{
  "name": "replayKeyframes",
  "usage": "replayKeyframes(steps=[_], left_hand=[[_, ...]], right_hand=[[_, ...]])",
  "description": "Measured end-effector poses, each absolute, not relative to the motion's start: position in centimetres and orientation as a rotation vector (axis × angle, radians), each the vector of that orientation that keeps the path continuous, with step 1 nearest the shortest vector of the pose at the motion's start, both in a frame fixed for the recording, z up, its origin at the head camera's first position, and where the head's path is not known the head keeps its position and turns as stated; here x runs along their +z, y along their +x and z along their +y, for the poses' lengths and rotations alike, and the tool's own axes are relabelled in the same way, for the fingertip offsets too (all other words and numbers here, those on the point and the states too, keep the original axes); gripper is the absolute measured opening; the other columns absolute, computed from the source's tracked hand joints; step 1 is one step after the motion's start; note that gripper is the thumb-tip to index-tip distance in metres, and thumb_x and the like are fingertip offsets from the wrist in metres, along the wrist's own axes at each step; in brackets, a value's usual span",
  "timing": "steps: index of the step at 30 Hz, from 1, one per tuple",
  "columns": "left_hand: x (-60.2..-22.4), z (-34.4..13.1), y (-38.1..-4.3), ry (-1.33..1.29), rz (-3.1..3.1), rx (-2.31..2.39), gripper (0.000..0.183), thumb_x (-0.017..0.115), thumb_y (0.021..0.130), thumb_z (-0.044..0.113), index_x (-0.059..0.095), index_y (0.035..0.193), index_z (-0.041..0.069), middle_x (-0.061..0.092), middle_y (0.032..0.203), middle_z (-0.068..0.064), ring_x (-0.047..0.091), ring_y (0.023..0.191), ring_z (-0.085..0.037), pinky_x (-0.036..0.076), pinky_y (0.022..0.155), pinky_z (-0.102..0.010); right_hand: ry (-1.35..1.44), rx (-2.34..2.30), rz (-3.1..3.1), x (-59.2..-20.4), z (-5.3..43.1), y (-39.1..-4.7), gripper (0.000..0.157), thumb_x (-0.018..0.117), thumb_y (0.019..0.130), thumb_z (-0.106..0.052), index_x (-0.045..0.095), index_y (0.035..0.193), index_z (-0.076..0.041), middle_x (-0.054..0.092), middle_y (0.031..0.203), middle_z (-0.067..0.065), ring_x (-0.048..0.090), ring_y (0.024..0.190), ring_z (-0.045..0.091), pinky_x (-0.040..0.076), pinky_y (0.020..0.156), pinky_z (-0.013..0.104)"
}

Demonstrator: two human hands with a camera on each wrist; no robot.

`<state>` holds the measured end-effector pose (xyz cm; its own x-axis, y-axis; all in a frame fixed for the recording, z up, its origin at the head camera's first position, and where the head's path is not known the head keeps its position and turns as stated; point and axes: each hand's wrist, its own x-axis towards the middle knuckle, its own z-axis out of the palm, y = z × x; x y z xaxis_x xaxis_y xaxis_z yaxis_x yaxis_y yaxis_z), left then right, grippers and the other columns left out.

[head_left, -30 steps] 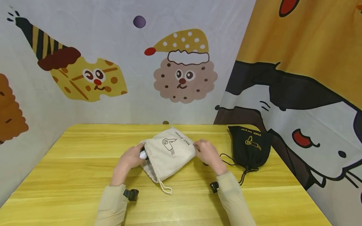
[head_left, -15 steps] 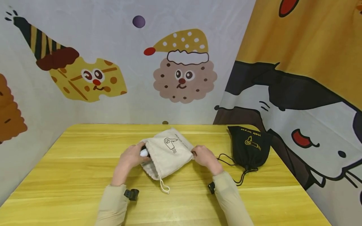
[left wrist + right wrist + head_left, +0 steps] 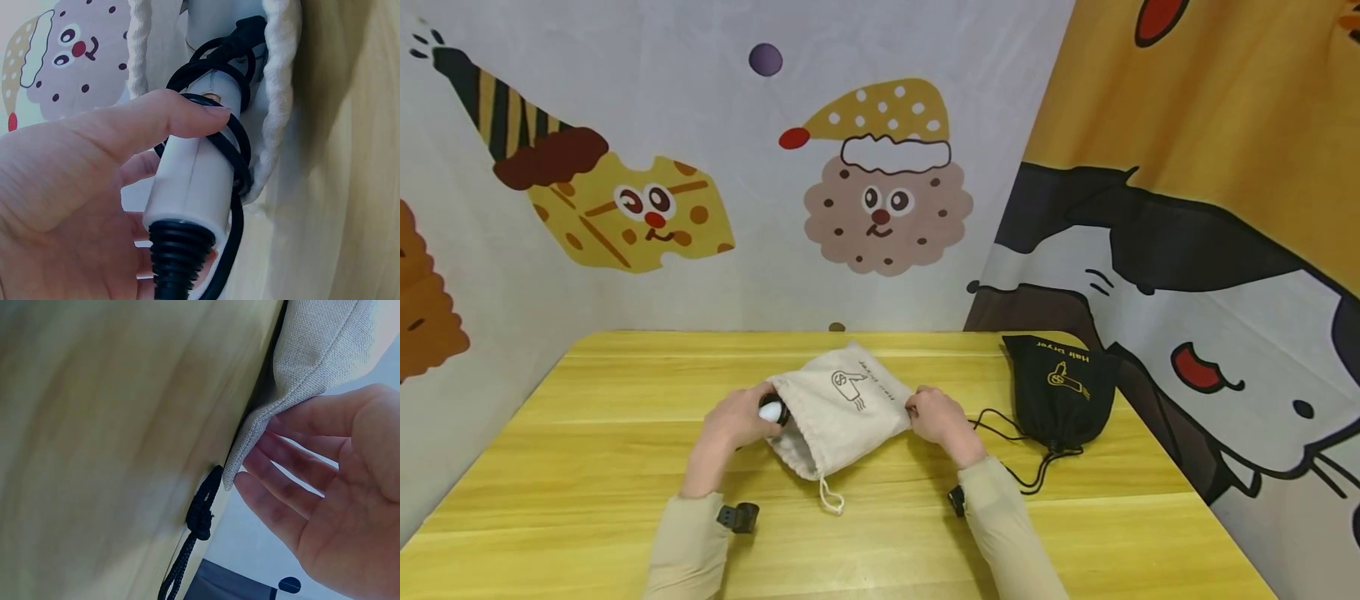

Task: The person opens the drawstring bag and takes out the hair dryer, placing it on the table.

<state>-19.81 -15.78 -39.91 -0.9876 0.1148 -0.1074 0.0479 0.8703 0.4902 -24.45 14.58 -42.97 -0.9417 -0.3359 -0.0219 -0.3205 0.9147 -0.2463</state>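
A beige drawstring bag [image 3: 853, 433] printed "Hair Dryer" lies mid-table, its mouth gaping toward the left. My left hand [image 3: 736, 417] is at that mouth and grips the handle of a white hair dryer [image 3: 190, 181]. Black cord [image 3: 237, 156] is wound around the handle, and my thumb presses over it. The rest of the dryer is inside the bag, out of sight. At the bag's opposite end, my right hand [image 3: 942, 417] pinches the closed corner. The right wrist view shows its fingertips right at the beige fabric [image 3: 319, 347].
To the right of my right hand lies a black drawstring bag [image 3: 1063, 392] with a gold hair dryer print. Its black cords [image 3: 1037, 475] trail toward my right wrist. A white string loop [image 3: 831, 498] hangs from the beige bag. A cartoon-printed curtain [image 3: 760, 292] stands behind the table.
My left hand has shifted a little to the left with the dryer's handle end. The beige bag and my right hand have also slid slightly left and nearer.
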Motion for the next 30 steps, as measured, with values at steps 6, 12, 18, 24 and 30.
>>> replayKeyframes(steps=[6,12,18,24,30], left_hand=[[-40.0,-16.7,-19.6,0.125,2.879,0.747,0.068,0.075,0.074,0.023,0.049,0.135,0.008,0.06,0.119,-0.027,0.06,0.094,-0.034,0.051,0.072,-0.048],[-39.9,-17.6,-19.4,0.104,2.85,0.726,0.068,0.075,0.074,0.023,0.048,0.134,0.006,0.06,0.118,-0.028,0.06,0.094,-0.034,0.052,0.073,-0.048],[-39.9,-18.0,-19.4,0.073,2.848,0.69,0.064,0.075,0.074,0.02,0.05,0.131,0.006,0.061,0.115,-0.027,0.06,0.091,-0.033,0.051,0.07,-0.046],[-39.9,-17.8,-19.2,0.097,2.873,0.675,0.067,0.075,0.074,0.017,0.048,0.132,0.0,0.056,0.123,-0.032,0.056,0.107,-0.046,0.05,0.083,-0.057],[-40.3,-17.5,-19.3,0.117,2.895,0.655,0.067,0.074,0.074,0.013,0.047,0.133,-0.002,0.053,0.126,-0.034,0.052,0.112,-0.049,0.048,0.09,-0.058]], right_hand=[[-0.507,-0.374,3.013,-42.7,14.5,-24.3,0.02,0.06,0.091,-0.01,0.073,0.106,-0.008,0.064,0.096,0.008,0.063,0.083,0.023,0.053,0.068,0.036],[-0.491,-0.378,3.009,-42.6,14.5,-24.3,0.021,0.06,0.091,-0.011,0.072,0.107,-0.008,0.065,0.099,0.008,0.064,0.089,0.025,0.055,0.072,0.037],[-0.481,-0.367,3.003,-42.6,14.6,-24.3,0.021,0.06,0.091,-0.012,0.072,0.108,-0.009,0.065,0.101,0.008,0.065,0.091,0.025,0.055,0.072,0.038],[-0.503,-0.353,3.006,-42.8,14.6,-24.4,0.022,0.059,0.092,-0.013,0.071,0.108,-0.008,0.064,0.097,0.007,0.063,0.085,0.023,0.054,0.069,0.036],[-0.552,-0.374,3.001,-42.7,14.6,-24.5,0.021,0.06,0.091,-0.013,0.071,0.107,-0.006,0.064,0.096,0.008,0.061,0.081,0.02,0.053,0.066,0.033]])
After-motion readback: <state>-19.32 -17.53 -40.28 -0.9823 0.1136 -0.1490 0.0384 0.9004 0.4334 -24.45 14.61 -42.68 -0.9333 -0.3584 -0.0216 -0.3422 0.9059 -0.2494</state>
